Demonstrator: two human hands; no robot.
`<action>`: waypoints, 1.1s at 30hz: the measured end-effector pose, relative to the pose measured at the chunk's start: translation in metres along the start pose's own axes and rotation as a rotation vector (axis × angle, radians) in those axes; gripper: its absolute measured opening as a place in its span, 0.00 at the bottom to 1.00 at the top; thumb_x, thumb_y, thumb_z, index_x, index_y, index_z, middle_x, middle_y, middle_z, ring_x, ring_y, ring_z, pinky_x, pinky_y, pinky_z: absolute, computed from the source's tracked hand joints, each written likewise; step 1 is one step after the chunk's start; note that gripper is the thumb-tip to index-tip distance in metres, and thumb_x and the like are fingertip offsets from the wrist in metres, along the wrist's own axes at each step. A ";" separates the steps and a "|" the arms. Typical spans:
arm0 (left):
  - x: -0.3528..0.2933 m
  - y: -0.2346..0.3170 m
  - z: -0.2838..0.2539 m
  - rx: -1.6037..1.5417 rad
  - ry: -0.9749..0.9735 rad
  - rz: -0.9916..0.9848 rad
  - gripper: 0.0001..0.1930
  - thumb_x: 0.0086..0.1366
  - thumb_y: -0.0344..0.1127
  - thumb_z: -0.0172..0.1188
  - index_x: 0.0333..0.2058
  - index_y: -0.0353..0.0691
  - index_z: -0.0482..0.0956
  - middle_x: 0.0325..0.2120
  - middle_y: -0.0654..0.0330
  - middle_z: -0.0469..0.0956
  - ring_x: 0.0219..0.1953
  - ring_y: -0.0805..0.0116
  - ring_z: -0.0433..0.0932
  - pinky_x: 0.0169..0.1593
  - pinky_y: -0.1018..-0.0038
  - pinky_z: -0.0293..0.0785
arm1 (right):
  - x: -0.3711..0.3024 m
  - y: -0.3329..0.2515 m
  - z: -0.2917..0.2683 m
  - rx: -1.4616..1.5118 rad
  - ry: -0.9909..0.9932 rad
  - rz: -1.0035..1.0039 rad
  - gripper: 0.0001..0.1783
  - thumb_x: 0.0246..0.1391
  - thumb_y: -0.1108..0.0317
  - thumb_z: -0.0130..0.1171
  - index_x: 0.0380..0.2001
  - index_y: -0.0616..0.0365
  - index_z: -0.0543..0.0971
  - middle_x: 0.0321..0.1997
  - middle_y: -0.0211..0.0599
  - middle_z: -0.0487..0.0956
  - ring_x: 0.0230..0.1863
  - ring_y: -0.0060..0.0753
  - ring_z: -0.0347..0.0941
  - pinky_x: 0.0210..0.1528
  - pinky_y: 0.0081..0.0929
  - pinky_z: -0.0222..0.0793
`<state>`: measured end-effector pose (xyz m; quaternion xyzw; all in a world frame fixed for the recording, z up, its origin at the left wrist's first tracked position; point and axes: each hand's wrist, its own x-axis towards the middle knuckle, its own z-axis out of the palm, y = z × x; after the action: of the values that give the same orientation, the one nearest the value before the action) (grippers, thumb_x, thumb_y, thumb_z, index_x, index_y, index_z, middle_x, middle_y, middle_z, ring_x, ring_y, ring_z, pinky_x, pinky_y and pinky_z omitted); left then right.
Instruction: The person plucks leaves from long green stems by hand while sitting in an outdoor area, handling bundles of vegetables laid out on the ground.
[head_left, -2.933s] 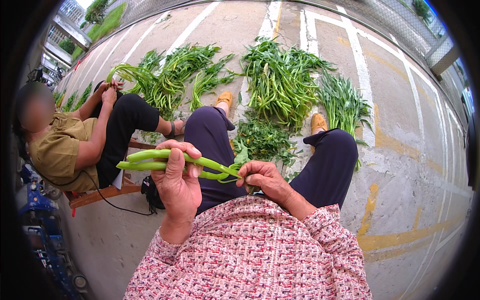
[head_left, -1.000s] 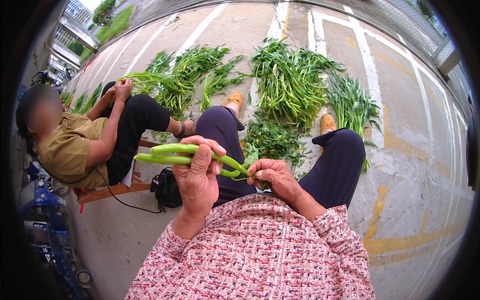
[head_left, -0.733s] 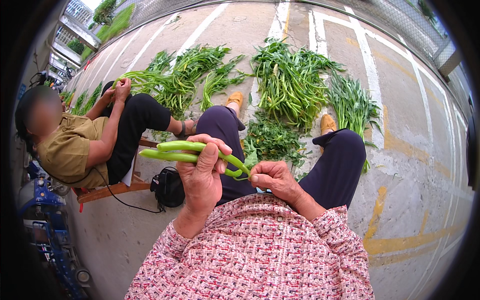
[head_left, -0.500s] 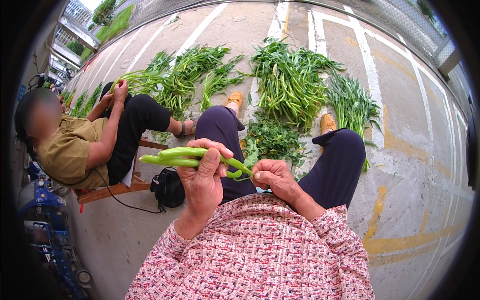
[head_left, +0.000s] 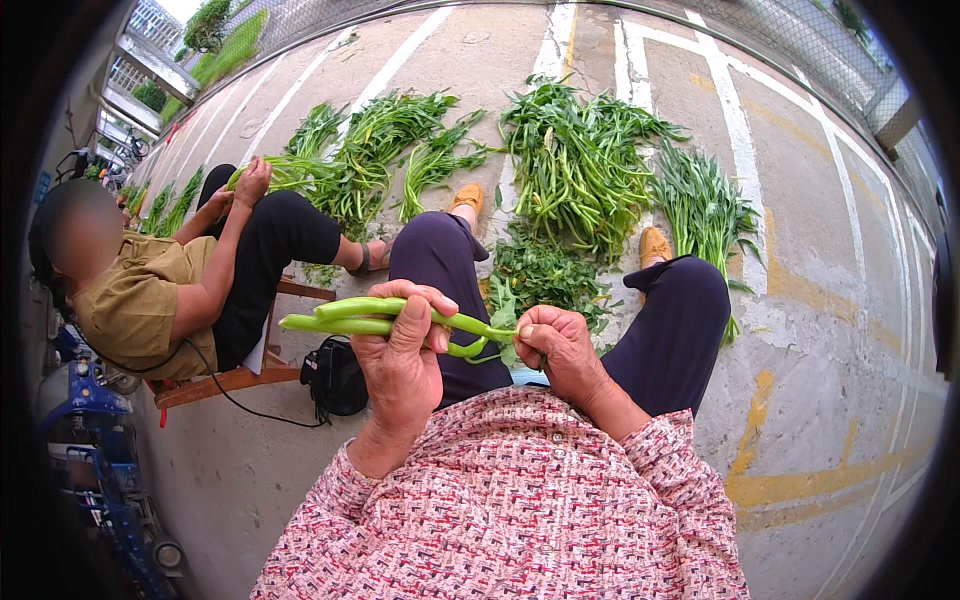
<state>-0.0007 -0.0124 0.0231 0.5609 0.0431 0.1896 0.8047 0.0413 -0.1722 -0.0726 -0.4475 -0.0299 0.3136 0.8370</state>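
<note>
Several thick, pale green water spinach stems (head_left: 350, 316) lie across my left hand (head_left: 402, 350), which is closed around them with the thumb on top. Their cut ends point left. On the right, my right hand (head_left: 558, 352) pinches the thinner, leafy end of a stem between thumb and fingers. A small leaf (head_left: 503, 308) stands up between the two hands. Beyond my knees lies a big pile of leafy water spinach (head_left: 580, 170). Closer to me is a heap of loose leaves (head_left: 548, 272).
A smaller bunch of greens (head_left: 703, 205) lies beyond my right foot. More greens (head_left: 375, 150) are spread at the far left. There a co-worker (head_left: 150, 285) sits on a wooden chair (head_left: 225, 388), handling stems. A black bag (head_left: 336, 377) rests on the ground, and a blue vehicle (head_left: 100, 480) stands behind.
My right hand has moved slightly right and up, its pinch still on the stem end. My left hand is almost unmoved. The co-worker's raised hand has shifted slightly right.
</note>
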 end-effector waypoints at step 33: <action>0.004 -0.003 0.004 0.025 0.009 -0.009 0.05 0.64 0.33 0.51 0.34 0.38 0.69 0.27 0.58 0.74 0.20 0.80 0.65 0.26 0.85 0.64 | -0.006 -0.009 0.008 -0.560 -0.152 -0.210 0.06 0.50 0.71 0.55 0.28 0.64 0.76 0.19 0.21 0.69 0.21 0.11 0.60 0.23 0.15 0.58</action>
<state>0.0047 -0.0152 0.0224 0.5698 0.0516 0.1882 0.7982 0.0382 -0.1737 -0.0590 -0.6303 -0.2238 0.2376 0.7044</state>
